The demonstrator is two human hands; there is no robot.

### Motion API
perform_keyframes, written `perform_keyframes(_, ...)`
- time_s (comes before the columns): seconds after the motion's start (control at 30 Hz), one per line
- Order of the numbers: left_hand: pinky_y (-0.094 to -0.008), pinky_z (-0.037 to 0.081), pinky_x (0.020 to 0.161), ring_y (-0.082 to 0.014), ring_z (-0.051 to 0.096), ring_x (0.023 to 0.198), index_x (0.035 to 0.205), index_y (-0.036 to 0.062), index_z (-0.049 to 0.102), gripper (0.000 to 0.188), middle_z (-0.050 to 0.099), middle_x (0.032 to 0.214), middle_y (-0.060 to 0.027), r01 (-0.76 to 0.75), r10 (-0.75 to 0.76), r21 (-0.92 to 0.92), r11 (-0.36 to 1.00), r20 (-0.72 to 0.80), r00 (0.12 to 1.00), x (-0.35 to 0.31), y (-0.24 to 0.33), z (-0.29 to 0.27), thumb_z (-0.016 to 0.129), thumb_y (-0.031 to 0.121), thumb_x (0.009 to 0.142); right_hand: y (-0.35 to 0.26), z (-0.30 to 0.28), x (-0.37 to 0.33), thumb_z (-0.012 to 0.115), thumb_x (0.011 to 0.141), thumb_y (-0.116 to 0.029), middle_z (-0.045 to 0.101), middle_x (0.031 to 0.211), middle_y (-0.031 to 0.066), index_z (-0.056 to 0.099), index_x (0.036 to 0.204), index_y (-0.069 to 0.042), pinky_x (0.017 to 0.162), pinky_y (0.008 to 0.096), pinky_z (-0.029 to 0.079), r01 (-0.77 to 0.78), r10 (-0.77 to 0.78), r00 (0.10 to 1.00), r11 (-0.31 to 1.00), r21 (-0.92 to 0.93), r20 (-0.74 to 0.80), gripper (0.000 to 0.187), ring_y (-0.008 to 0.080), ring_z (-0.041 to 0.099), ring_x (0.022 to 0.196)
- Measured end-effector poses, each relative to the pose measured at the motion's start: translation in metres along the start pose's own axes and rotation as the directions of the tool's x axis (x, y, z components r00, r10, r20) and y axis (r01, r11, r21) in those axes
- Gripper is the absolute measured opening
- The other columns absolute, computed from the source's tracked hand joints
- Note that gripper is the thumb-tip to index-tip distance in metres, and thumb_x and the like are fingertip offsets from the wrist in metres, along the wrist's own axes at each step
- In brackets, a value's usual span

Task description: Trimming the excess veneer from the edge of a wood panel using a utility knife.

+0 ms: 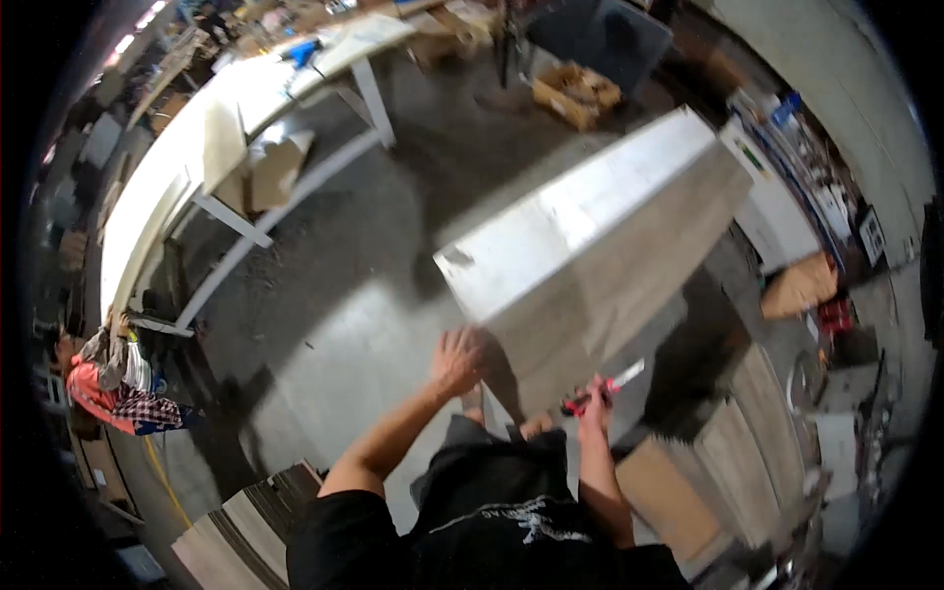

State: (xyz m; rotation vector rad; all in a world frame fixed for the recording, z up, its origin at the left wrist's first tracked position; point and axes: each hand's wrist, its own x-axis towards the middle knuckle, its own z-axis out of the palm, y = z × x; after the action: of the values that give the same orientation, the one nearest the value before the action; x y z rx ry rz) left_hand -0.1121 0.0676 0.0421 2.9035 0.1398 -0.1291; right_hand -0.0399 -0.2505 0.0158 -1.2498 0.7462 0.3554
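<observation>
A long box-shaped piece with a white upper face (570,216) and a brownish-grey side (629,285) stretches in front of me, running away to the far right. My left hand (458,362) is at its near left corner, fingers stretched out and holding nothing; whether it touches the piece I cannot tell. In my right hand (592,405) is a utility knife (627,376) with a red and black handle. Its silver blade points up and to the right, close to the near end of the brownish side.
A curved-looking white workbench (157,197) with a blue tool (301,53) runs along the left. Another person (108,388) is at its near end. Stacked boards (728,472) lie at the lower right, more boards (251,516) at the lower left. A cardboard box (578,96) stands beyond.
</observation>
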Motion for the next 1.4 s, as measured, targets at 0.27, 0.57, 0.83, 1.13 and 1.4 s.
perform_keyframes(0.27,-0.059,0.013,0.125,-0.0353,0.018,0.155,0.158,0.0097,0.035,0.088,0.028,0.166,-0.0119,-0.375,0.431,-0.285,0.882,0.17,0.886,-0.044,0.092,0.023,0.067,0.05,0.086,-0.015,-0.043,-0.078,0.065,0.097,-0.029,0.063,0.081,0.0055,0.06,0.121,-0.007,0.057,0.032,0.05,0.052,-0.077,0.995,0.944,-0.324,-0.066,0.033,0.0183,0.063,0.067)
perform_keyframes(0.57,-0.0452,0.026,0.124,-0.0239,0.03,0.152,0.162,0.0217,0.027,0.087,0.029,0.167,0.001,-0.524,0.539,-0.146,0.839,0.098,0.836,-0.032,0.074,0.042,0.068,0.047,0.089,0.022,-0.065,-0.125,0.051,0.107,-0.047,0.061,0.064,0.0059,0.063,0.115,-0.003,0.048,0.0286,0.045,0.116,-0.026,0.985,0.832,-0.542,0.172,0.047,0.0135,0.058,0.051)
perform_keyframes(0.83,-0.0441,0.032,0.121,-0.0252,0.037,0.148,0.15,0.0221,0.049,0.071,0.04,0.161,0.0002,-0.64,0.644,-0.177,0.748,-0.041,0.764,-0.023,0.052,0.041,0.07,0.048,0.088,-0.014,-0.032,-0.144,0.051,0.105,-0.049,0.063,0.069,0.0035,0.066,0.123,-0.006,0.052,0.0293,0.049,0.056,0.131,0.973,0.67,-0.74,0.191,0.049,0.0125,0.063,0.057)
perform_keyframes(1.13,-0.0633,0.016,0.122,-0.0366,0.017,0.155,0.157,0.0314,0.037,0.071,0.027,0.166,-0.0126,0.175,-0.197,-0.256,0.951,-0.063,0.978,0.045,0.0,0.028,0.057,0.058,0.095,-0.022,0.015,-0.157,0.055,0.101,-0.036,0.071,0.107,0.0221,0.059,0.129,-0.01,0.087,0.0545,0.051,0.431,0.183,0.892,-0.065,-0.9,0.414,0.038,0.0479,0.064,0.103)
perform_keyframes(1.4,-0.0615,0.016,0.122,-0.0371,0.015,0.155,0.159,0.0328,0.032,0.071,0.023,0.168,-0.0128,0.164,-0.181,-0.236,0.958,-0.054,0.982,0.045,0.0,0.028,0.051,0.06,0.097,-0.017,0.057,-0.157,0.056,0.099,-0.024,0.069,0.098,0.025,0.052,0.128,-0.011,0.078,0.0577,0.053,0.592,0.275,0.806,-0.369,-0.716,0.525,0.032,0.0479,0.067,0.089)
